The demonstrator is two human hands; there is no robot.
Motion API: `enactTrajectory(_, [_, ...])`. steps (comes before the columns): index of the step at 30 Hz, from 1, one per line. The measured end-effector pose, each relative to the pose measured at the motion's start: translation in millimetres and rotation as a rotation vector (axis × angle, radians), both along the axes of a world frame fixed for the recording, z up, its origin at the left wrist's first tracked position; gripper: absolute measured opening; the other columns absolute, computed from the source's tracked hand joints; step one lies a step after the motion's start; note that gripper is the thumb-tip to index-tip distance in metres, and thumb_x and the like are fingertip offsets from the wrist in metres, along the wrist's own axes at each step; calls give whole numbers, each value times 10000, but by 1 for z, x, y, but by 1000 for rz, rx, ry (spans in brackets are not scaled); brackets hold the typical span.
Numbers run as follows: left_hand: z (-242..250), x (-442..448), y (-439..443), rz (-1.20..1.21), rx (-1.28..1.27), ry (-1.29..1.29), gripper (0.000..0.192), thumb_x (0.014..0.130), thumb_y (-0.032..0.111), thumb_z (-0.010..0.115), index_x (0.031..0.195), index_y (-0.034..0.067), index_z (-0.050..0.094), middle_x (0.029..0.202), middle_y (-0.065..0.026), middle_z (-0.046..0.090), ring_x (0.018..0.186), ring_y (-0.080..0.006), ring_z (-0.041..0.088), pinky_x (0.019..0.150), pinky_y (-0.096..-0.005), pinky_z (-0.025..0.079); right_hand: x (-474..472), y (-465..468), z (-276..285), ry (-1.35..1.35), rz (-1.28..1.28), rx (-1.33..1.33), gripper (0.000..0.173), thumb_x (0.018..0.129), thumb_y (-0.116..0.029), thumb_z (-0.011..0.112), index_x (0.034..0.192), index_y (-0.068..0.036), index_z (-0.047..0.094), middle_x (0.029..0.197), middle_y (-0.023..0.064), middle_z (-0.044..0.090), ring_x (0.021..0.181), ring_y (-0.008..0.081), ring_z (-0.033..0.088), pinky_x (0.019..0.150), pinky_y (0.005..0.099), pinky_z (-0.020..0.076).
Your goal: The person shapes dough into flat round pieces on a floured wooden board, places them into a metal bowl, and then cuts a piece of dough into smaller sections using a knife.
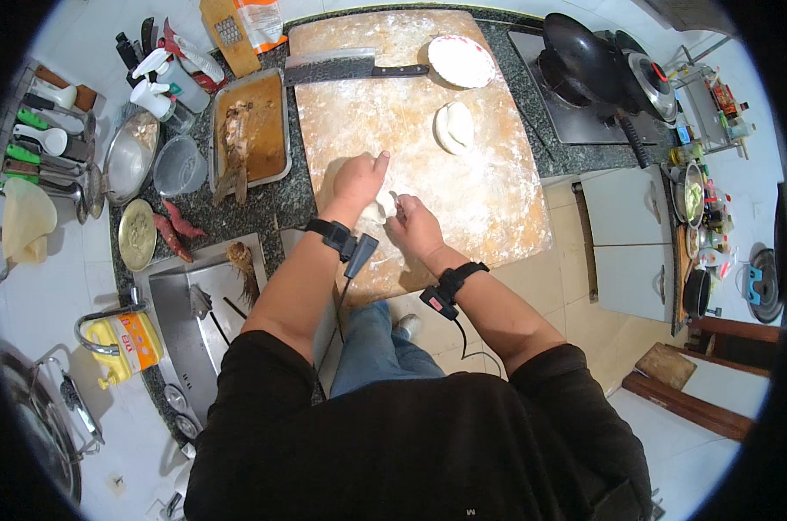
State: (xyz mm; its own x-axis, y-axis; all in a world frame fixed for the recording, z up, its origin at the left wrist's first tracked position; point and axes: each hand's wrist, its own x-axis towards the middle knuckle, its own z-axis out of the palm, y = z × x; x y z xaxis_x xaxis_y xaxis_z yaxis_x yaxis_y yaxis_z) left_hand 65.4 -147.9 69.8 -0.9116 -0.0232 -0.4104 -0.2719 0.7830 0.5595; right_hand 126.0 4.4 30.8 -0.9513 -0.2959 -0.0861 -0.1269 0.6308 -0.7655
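Note:
A small piece of white dough [383, 207] is between my two hands, low over the floured wooden board [393, 130]. My left hand [359, 185] is closed around its left side with the thumb pointing away from me. The fingertips of my right hand [419, 226] pinch its right edge. Part of the dough is hidden under my left hand and wrist. Farther up the board, to the right, lies a larger folded lump of dough [455, 128]. A cleaver [331, 65] rests across the far left of the board, beside a white bowl [461, 62] with a red-patterned rim.
Left of the board stands a metal tray [263, 124] holding a cooked fish in brown liquid. Beyond it are a clear plastic tub [180, 166], sweet potatoes [172, 238] and a steel sink [185, 312]. A black wok [579, 52] sits on the cooktop [575, 124] at right.

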Motion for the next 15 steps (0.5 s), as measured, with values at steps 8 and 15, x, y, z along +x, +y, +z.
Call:
enactTrajectory(8, [-46, 56, 21, -131, -401, 617, 408, 927, 405, 435, 1156, 132, 633, 1335, -105, 497, 1287, -357, 370, 1055, -521, 253, -16, 26, -21, -129, 96, -22, 183, 752, -57, 575, 928, -13, 552, 835, 216, 607, 733, 409, 586, 670, 414, 493])
enactTrajectory(15, [-51, 1, 21, -152, -473, 419, 544, 948, 454, 380, 1411, 168, 398, 1467, -121, 346, 1383, -358, 232, 1122, -539, 125, -37, 29, -29, -537, -49, -460, 218, 817, -43, 572, 1018, 30, 533, 706, 86, 608, 636, 182, 624, 562, 305, 488])
